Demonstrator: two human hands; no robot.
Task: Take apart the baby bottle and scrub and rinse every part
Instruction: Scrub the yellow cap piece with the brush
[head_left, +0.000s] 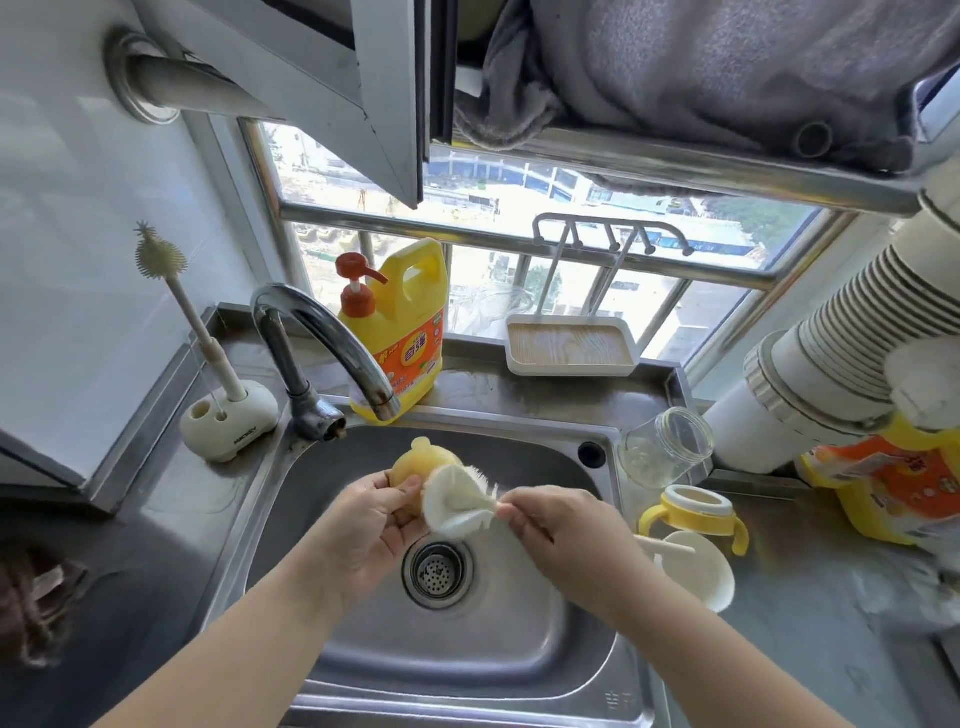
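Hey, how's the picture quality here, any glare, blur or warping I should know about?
Head view: the window is blown out with daylight; wide-angle warping bends the sink edges and stretches the forearms; the brush bristles look smeared; the cloth at the left edge is dim and soft.

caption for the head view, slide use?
Left hand holds yellow bottle cap over sink; right hand scrubs it with brush.

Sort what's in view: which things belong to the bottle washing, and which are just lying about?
In the job:
- yellow cap, held in the left hand
- white brush, gripped by the right hand
- glass bottle lying on the counter
- yellow handled collar
- sink, faucet

Lying about:
- detergent jug
- silicone brush in its stand
- wooden tray
- stacked paper cups
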